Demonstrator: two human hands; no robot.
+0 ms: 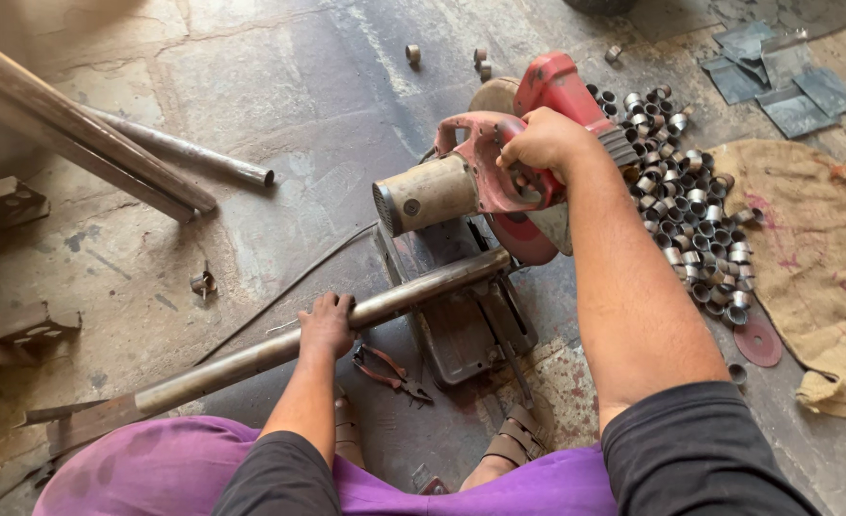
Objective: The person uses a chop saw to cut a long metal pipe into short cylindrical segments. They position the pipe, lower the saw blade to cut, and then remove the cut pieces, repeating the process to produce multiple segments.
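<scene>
A red chop saw (499, 162) with a tan motor housing stands on the concrete floor in front of me. My right hand (542, 143) grips the saw's red handle from above. A long grey metal pipe (251, 354) lies across the saw's base, running from lower left into the clamp under the blade. My left hand (327, 323) is wrapped over this pipe, left of the saw base. To the right of the saw lies a heap of several short cut pipe rings (695, 205).
Pliers (389, 371) lie on the floor by my sandalled feet. Two long pipes (107, 143) lean across the upper left. A burlap sack (814, 258) lies at right, with a red cutting disc (757, 341) by it and grey sheet-metal scraps (776, 76) at the top right.
</scene>
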